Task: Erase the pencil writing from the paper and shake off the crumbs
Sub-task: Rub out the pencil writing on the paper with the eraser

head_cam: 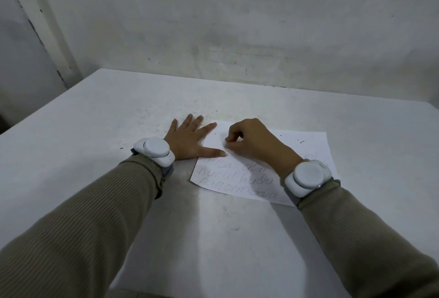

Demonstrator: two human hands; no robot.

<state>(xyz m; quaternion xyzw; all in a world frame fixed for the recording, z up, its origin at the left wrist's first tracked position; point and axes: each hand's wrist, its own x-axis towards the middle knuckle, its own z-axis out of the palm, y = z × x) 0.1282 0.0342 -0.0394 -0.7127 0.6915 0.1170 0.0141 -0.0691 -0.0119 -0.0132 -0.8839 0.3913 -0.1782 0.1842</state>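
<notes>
Head view: white paper sheet [313, 150] on white counter [95, 131], left hand [187, 139] flat, pinning its left edge; right fingers [231, 137] clenched, contents hidden; grey pencil writing [235, 179] lies just nearer the person, lines running sideways

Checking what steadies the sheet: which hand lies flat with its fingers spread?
The left hand: its fingers are spread flat, with thumb and forefinger on the left edge of the paper. The right hand is curled, fingertips pinched together over the paper.

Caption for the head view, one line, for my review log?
Left hand pins the paper flat on the table while the right hand, fingertips curled, presses its upper part; pencil writing shows below.
</notes>
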